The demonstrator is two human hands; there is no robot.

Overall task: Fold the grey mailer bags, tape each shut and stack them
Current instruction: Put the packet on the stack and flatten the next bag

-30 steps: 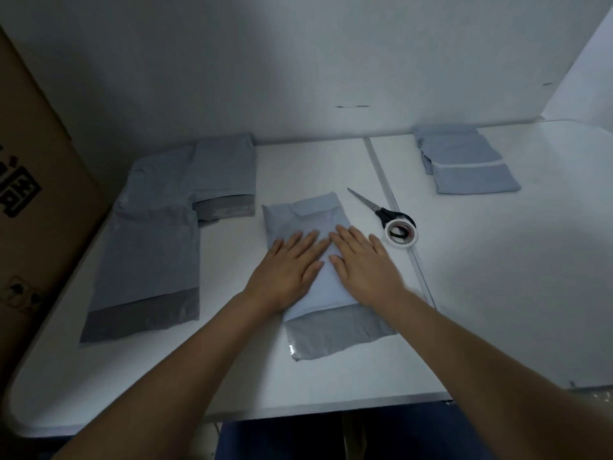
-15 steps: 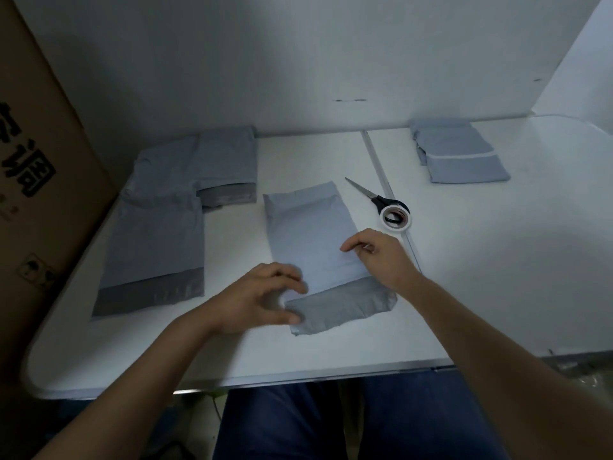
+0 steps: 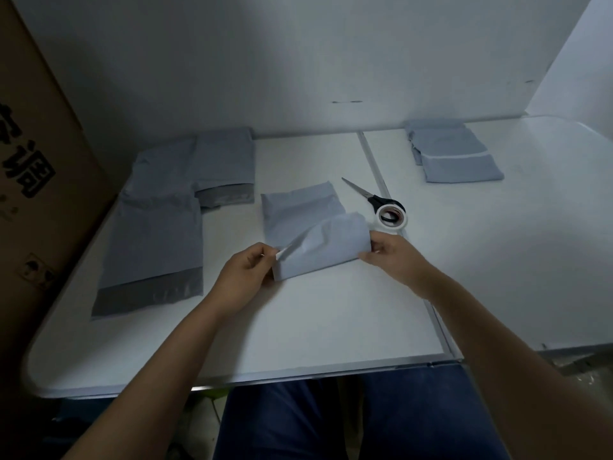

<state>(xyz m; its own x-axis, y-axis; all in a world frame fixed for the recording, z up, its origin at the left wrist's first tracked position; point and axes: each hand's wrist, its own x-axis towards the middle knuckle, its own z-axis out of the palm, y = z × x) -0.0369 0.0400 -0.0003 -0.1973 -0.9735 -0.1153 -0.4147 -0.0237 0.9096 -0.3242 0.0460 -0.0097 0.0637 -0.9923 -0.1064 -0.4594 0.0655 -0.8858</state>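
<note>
The only writing here is on the cardboard box (image 3: 39, 180) at the left: big black Chinese characters, cut off by the picture's edge, one reading 调. Below them is a small printed handling mark, too small to read.

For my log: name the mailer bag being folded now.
The middle bag, its near end lifted and gripped by both the left hand and right hand; the others lie untouched.
</note>
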